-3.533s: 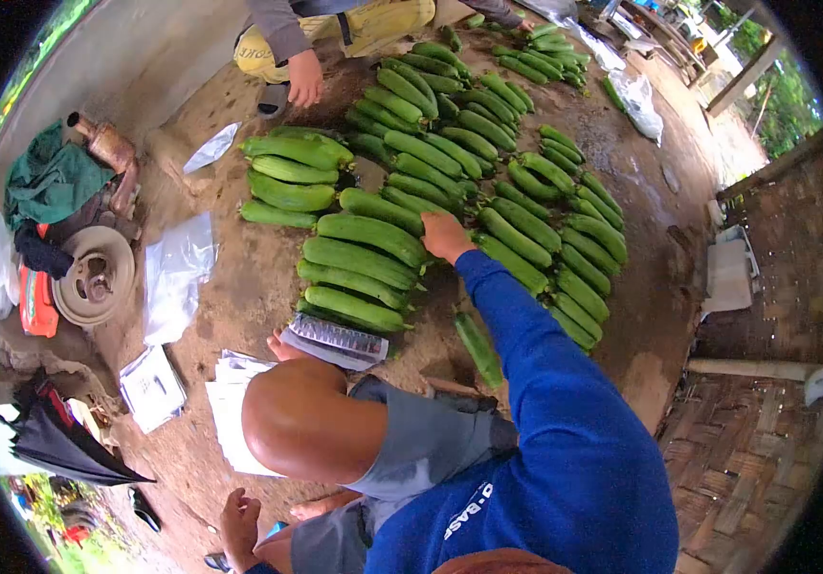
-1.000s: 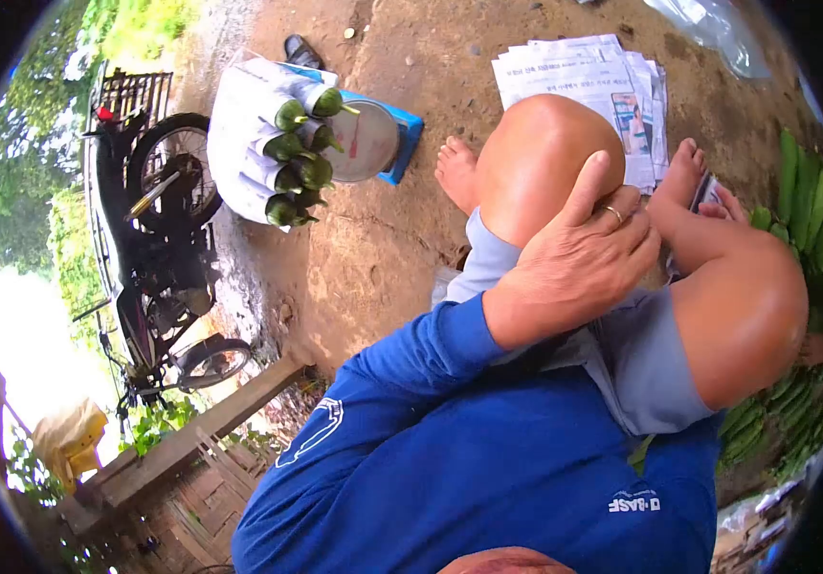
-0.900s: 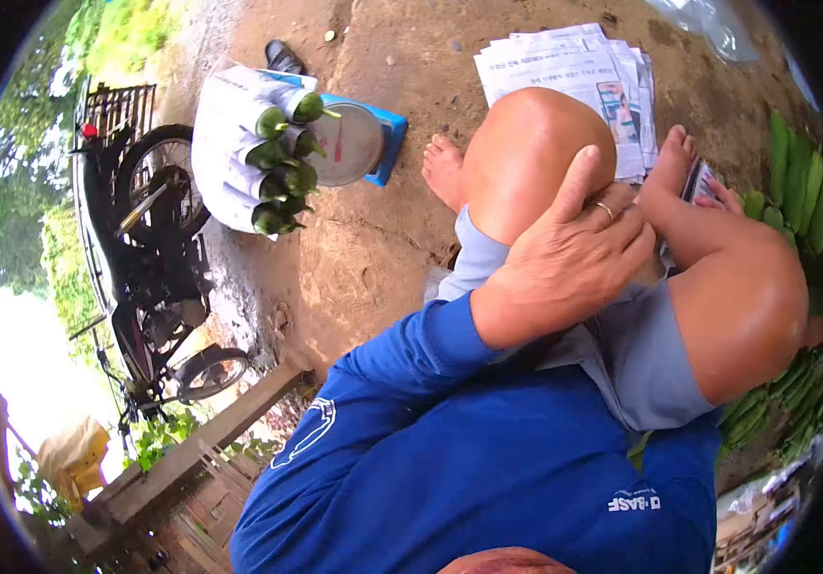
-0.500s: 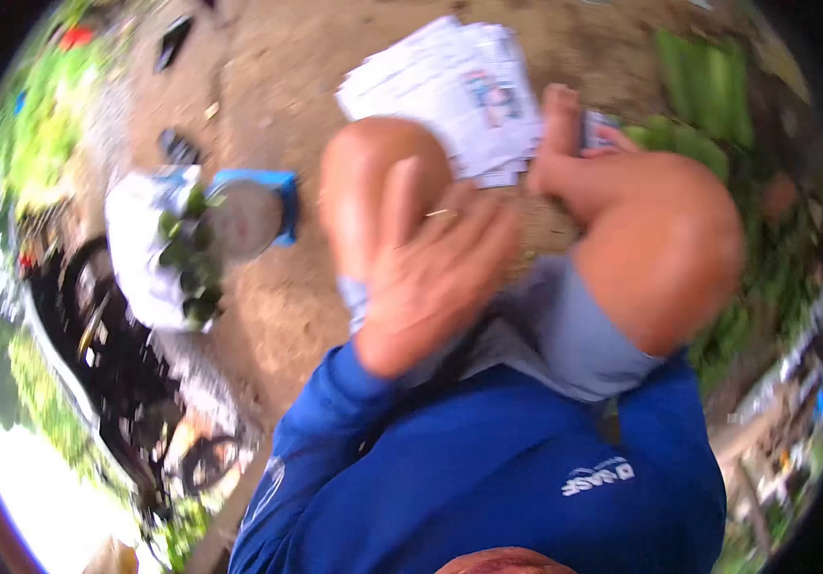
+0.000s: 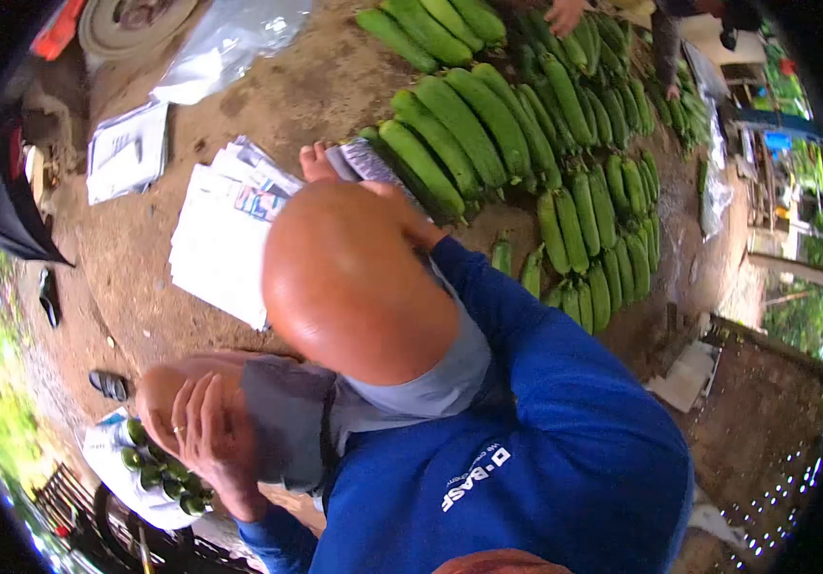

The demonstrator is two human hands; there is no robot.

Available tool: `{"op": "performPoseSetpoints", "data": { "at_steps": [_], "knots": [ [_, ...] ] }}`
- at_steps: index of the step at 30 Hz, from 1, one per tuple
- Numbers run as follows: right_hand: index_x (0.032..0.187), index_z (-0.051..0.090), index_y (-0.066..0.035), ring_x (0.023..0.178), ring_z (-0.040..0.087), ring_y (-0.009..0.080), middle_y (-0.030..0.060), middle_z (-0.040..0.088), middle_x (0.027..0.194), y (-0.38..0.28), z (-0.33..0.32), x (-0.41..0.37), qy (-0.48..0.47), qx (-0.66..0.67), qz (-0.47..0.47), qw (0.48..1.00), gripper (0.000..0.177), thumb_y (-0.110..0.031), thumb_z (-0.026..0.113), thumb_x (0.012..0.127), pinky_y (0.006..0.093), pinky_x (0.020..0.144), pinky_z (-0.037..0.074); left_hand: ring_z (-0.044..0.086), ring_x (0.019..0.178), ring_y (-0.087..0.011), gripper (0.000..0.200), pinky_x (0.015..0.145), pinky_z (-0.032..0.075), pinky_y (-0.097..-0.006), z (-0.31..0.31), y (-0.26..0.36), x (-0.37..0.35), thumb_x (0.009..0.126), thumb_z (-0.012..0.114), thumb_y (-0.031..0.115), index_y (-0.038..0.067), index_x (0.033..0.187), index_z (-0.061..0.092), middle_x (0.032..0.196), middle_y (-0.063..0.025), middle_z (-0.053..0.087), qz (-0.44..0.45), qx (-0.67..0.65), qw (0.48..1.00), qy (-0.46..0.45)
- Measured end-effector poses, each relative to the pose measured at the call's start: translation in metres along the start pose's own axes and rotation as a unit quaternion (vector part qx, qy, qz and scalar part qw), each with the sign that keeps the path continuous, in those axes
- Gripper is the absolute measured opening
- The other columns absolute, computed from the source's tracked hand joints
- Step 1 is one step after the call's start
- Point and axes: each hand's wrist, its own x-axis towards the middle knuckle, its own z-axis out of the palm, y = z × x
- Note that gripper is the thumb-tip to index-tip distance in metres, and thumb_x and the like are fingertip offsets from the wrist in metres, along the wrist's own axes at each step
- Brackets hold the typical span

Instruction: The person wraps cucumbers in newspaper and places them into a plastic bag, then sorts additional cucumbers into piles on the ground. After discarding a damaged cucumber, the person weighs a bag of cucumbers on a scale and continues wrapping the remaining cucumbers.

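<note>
My left hand (image 5: pixel 203 429), with a ring on one finger, rests over my left knee, its fingers slightly apart and nothing in them. Below it, several green cucumber ends (image 5: pixel 158 474) stick out of a white wrapping (image 5: pixel 124 493). My right arm reaches forward past my raised right knee (image 5: pixel 349 277). Of my right hand (image 5: pixel 397 203) only a part shows; the knee hides its fingers. Just beyond it is a printed newspaper piece (image 5: pixel 366 163), beside my foot and the large cucumbers (image 5: pixel 455 129). A fanned stack of paper sheets (image 5: pixel 220 239) lies left of the knee.
More cucumbers lie in rows (image 5: pixel 589 210) on the dirt ground. At the top, another person's hand (image 5: pixel 565 14) is over the pile. A second paper stack (image 5: pixel 129 153), a clear plastic sheet (image 5: pixel 234 48) and sandals (image 5: pixel 108 385) lie to the left.
The view has swung right, bringing the cucumber rows into sight. My left hand has moved left and down onto the left knee. My right arm now shows stretched forward.
</note>
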Motion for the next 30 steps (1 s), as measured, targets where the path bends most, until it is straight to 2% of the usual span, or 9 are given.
{"op": "performPoseSetpoints", "data": {
  "at_steps": [3,4,5,9,10,13,19,25,30],
  "knots": [
    [0.12,0.068,0.0,0.111,0.067,0.0274,0.016,0.072,0.117,0.036,0.009,-0.004,0.029,0.0,-0.047,0.998,0.04,-0.033,0.058,0.1,0.0367,0.096,0.05,0.064,0.12,-0.0277,0.033,0.115,0.033,-0.0512,-0.019,-0.014,0.001,0.09,0.066,0.028,0.007,0.116,0.071,0.121,-0.0088,0.071,0.001,0.024,0.999,-0.036],
    [0.131,0.062,0.0,0.112,0.064,0.0161,0.0104,0.07,0.122,0.03,0.006,-0.012,0.012,0.001,0.008,1.0,0.047,-0.033,0.065,0.098,0.0311,0.095,0.05,0.062,0.12,-0.0292,0.032,0.114,0.034,-0.0508,-0.018,-0.026,-0.001,0.092,0.067,0.026,0.005,0.115,0.071,0.121,-0.0108,0.071,-0.004,0.031,0.999,-0.026],
    [0.132,0.062,0.0,0.113,0.064,0.017,0.0107,0.07,0.123,0.03,0.005,-0.018,0.012,-0.029,0.014,0.999,0.047,-0.033,0.065,0.098,0.0315,0.096,0.05,0.061,0.12,-0.0307,0.031,0.113,0.035,-0.0504,-0.017,-0.036,-0.003,0.093,0.067,0.025,0.004,0.115,0.071,0.121,-0.0128,0.07,-0.01,0.038,0.999,-0.017],
    [0.134,0.06,-0.002,0.114,0.064,0.0224,0.0127,0.068,0.125,0.034,0.006,-0.038,-0.034,-0.073,0.005,0.997,0.045,-0.03,0.064,0.098,0.0338,0.096,0.05,0.057,0.125,-0.0377,0.044,0.108,0.042,-0.0449,-0.037,-0.061,0.016,0.093,0.064,0.021,0.0,0.131,0.061,0.131,-0.0185,0.063,-0.213,-0.048,0.964,-0.155],
    [0.133,0.059,-0.002,0.113,0.064,0.024,0.0133,0.067,0.125,0.037,0.007,-0.048,-0.038,-0.073,-0.003,0.997,0.045,-0.03,0.064,0.098,0.0348,0.096,0.05,0.058,0.124,-0.0355,0.048,0.106,0.044,-0.0416,-0.045,-0.068,0.024,0.094,0.062,0.021,0.001,0.138,0.057,0.132,-0.019,0.063,-0.25,-0.024,0.936,-0.245],
    [0.132,0.058,-0.002,0.111,0.064,0.0287,0.0152,0.066,0.124,0.052,0.005,-0.088,-0.025,-0.079,-0.015,0.996,0.044,-0.028,0.062,0.097,0.038,0.094,0.051,0.057,0.125,-0.0299,0.048,0.105,0.044,-0.0393,-0.039,-0.101,0.022,0.098,0.06,0.024,0.002,0.14,0.056,0.133,-0.0189,0.063,-0.309,-0.189,0.893,-0.266],
    [0.128,0.056,-0.001,0.106,0.065,0.0382,0.0188,0.062,0.123,0.078,-0.006,-0.104,0.088,-0.187,-0.05,0.977,0.041,-0.025,0.059,0.095,0.0443,0.091,0.053,0.064,0.103,-0.0232,0.047,0.094,0.05,-0.0356,-0.028,-0.103,0.018,0.1,0.06,0.031,0.001,0.137,0.059,0.119,-0.0171,0.069,-0.297,-0.179,0.907,-0.239],
    [0.125,0.053,0.001,0.1,0.064,0.0429,0.0213,0.059,0.116,0.026,-0.044,-0.068,0.172,-0.337,0.007,0.926,0.037,-0.018,0.057,0.093,0.0523,0.082,0.054,0.064,0.102,-0.024,0.048,0.092,0.05,-0.0362,-0.03,-0.086,0.025,0.099,0.061,0.032,0.002,0.136,0.06,0.113,-0.0159,0.069,-0.306,-0.181,0.908,-0.223],
    [0.112,0.052,-0.002,0.087,0.067,0.0472,0.0243,0.06,0.108,0.064,-0.035,-0.026,0.172,-0.383,-0.01,0.908,0.027,-0.014,0.057,0.088,0.0552,0.077,0.057,0.064,0.103,-0.0248,0.05,0.093,0.05,-0.0365,-0.026,-0.081,0.025,0.099,0.06,0.035,0.002,0.137,0.059,0.114,-0.0163,0.069,-0.299,-0.163,0.919,-0.201]
  ]
}}
